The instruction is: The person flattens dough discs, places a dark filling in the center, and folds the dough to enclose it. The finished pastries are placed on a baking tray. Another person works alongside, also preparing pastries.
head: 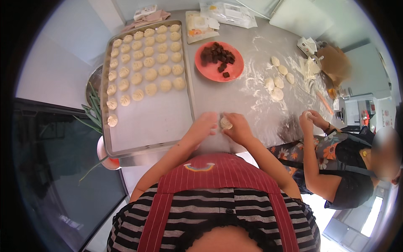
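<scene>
Between the thumb and fingers of my right hand [240, 128] is a small pleated dough bun [226, 123], held low near the front edge of the steel table. My left hand [205, 126] is just to the left of it, blurred, with its fingers loosely curled and nothing seen in them. A gap shows between this hand and the bun. Left of my hands lies a metal tray [191, 104] lined with white paper [154, 121]. Rows of pleated buns [151, 75] fill its far part, and the nearer paper is bare except along the left side.
Beyond my hands is a red plate [204, 74] of dark brown cubes [217, 54]. Several flattened dough pieces [279, 82] lie on the floured table [252, 91]. At the right a co-worker [327, 157] holds dough [309, 115]. A rolling pin [325, 103] lies beyond them.
</scene>
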